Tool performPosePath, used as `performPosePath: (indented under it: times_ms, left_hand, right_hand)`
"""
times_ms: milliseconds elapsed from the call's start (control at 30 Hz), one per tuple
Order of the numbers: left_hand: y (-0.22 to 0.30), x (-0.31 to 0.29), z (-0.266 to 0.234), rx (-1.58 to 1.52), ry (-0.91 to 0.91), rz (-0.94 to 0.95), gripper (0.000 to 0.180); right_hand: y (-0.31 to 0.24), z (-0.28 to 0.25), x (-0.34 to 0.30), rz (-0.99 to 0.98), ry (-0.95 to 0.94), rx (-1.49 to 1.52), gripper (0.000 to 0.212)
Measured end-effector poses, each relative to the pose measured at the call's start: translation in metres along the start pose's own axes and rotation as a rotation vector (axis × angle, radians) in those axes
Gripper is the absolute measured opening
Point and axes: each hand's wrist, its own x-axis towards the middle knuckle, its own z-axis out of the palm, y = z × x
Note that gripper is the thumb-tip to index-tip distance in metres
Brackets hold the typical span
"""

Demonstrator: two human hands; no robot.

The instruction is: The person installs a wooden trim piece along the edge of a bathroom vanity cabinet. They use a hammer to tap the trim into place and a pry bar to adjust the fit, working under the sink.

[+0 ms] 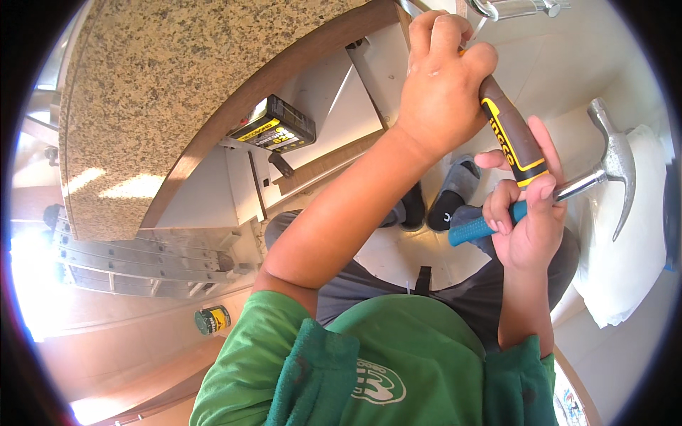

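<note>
Far left it's mostly glare, with a folded ladder [142, 259] lying on the floor and a small round can [212, 319] with a yellow label just below it. Above that is the speckled granite counter [163, 92] with a brown edge. A black box [273, 126] with a yellow label sits in the open cabinet under it; the print is too small to make out.

Moving right, the left hand [440, 82] is raised and closed tight around the top of a brown tool handle [513, 138] with yellow trim. The tool's working end is hidden behind the fist, so I can't tell what kind it is. Just below it, the right hand [529, 224] is wrapped around a claw hammer [568, 188] by its blue grip, steel head pointing up-right. The hands are close but not touching.

Far right there's a white bag [625, 263], partly cut off by the rim.
</note>
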Motion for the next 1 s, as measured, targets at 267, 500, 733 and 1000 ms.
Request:
performPosePath:
  times_ms: [267,500,733,1000]
  left_hand:
    - [0.0045,0.0018,-0.0004,0.001,-0.007,-0.007,0.03]
    - [0.0051,0.0013,0.0013,-0.024,0.003,-0.016,0.029]
    - [0.0041,0.0011,0.0013,-0.002,0.005,-0.023,0.027]
    - [0.0051,0.0011,0.0015,0.005,0.004,-0.023,0.028]
  right_hand:
    - [-0.0027,0.0032,-0.0012,-0.01,0.061,-0.081,0.074]
    - [-0.0038,0.0042,-0.002,-0.009,0.077,-0.115,0.077]
    - [-0.0048,0.0055,0.0003,0.008,0.083,-0.129,0.08]
    - [-0.0044,0.0036,0.0003,0.009,0.085,-0.127,0.08]
